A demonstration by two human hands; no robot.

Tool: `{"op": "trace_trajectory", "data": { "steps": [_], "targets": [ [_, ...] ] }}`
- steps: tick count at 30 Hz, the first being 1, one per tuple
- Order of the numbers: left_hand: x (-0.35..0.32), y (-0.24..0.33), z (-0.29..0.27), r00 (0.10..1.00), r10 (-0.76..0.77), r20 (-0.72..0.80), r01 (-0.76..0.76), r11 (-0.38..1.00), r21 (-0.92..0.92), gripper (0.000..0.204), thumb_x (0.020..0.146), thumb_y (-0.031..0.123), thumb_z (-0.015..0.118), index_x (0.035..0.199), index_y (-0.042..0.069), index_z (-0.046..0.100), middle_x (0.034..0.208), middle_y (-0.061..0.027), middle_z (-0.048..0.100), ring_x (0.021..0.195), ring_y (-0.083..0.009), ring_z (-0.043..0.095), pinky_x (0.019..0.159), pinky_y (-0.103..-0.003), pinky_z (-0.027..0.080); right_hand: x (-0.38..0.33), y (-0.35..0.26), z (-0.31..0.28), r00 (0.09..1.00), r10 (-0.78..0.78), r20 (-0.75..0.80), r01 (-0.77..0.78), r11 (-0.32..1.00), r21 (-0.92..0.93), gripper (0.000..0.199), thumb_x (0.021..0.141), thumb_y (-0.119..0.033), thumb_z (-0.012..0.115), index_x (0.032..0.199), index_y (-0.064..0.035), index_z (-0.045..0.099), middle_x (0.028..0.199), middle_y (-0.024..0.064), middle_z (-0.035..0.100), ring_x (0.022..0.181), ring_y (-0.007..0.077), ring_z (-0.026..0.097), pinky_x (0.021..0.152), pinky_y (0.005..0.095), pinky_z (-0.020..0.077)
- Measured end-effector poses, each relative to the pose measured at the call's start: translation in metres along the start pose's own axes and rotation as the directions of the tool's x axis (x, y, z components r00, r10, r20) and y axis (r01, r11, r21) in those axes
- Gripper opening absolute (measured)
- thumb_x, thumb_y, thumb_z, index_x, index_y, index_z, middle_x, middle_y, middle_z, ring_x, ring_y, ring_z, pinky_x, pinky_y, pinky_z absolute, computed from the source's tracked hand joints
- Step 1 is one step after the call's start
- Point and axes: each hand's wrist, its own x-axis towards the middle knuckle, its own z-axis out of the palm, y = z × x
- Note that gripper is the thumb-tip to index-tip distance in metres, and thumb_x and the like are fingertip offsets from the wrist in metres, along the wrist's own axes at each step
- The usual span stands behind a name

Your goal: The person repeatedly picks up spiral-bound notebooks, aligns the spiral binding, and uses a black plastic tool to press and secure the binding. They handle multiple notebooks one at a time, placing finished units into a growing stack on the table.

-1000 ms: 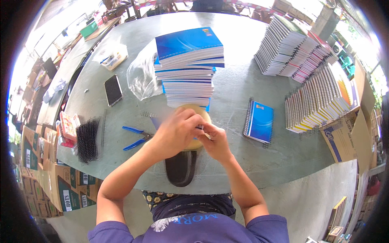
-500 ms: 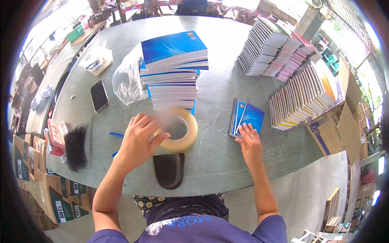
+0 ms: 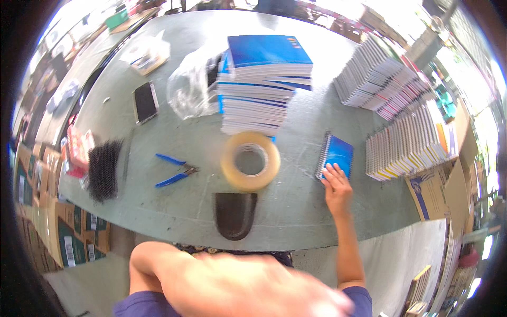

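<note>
The right hand [image 3: 338, 194] lays nearly straight, loosely parted fingers [image 3: 335, 173] on 1 blue spiral notebook [image 3: 339, 152], right of the tape roll [image 3: 230, 168], not closed around it. The left hand [image 3: 314, 296], nearer the body than the roll, is a blur; I cannot tell how open it is or what it holds. A sideways push could slide the notebook; a knock could topple the uneven book stack [image 3: 255, 108] behind the roll. The right hand hides the notebook's near corner.

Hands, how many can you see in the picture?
2: the right hand on a blue notebook, and the left hand, blurred, near the bottom edge. Others may be hidden.
</note>
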Motion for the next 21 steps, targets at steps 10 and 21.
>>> {"op": "trace_trajectory", "data": {
  "steps": [10, 21],
  "targets": [
    [-0.015, 0.009, -0.010, 0.948, 0.254, 0.193, -0.319, 0.779, 0.541, 0.029, 0.090, 0.014, 0.053, 0.105, -0.009, 0.061, 0.097, -0.0226, 0.065, 0.087, -0.0325, 0.065, 0.072, -0.035, 0.053, 0.093, -0.061, -0.045, 0.965, -0.079, -0.249, 0.125, 0.977, 0.175, 0.017, 0.087, -0.010, 0.061, 0.101, -0.0025, 0.067, 0.108, 0.0128, 0.066, 0.105, 0.0288, 0.062, 0.090, 0.0365, 0.0474],
    [0.021, 0.002, 0.068, 0.988, -0.071, 0.138, 0.153, 0.279, -0.948, 0.022, 0.082, 0.002, 0.052, 0.098, -0.010, 0.061, 0.089, -0.0189, 0.064, 0.077, -0.0228, 0.063, 0.066, -0.029, 0.050, 0.219, -0.171, -0.006, 0.856, -0.467, -0.221, 0.470, 0.882, -0.039, 0.036, 0.083, -0.020, 0.066, 0.116, -0.0081, 0.061, 0.116, 0.0096, 0.063, 0.112, 0.0278, 0.056, 0.097, 0.0387, 0.0421]
  ]
}}
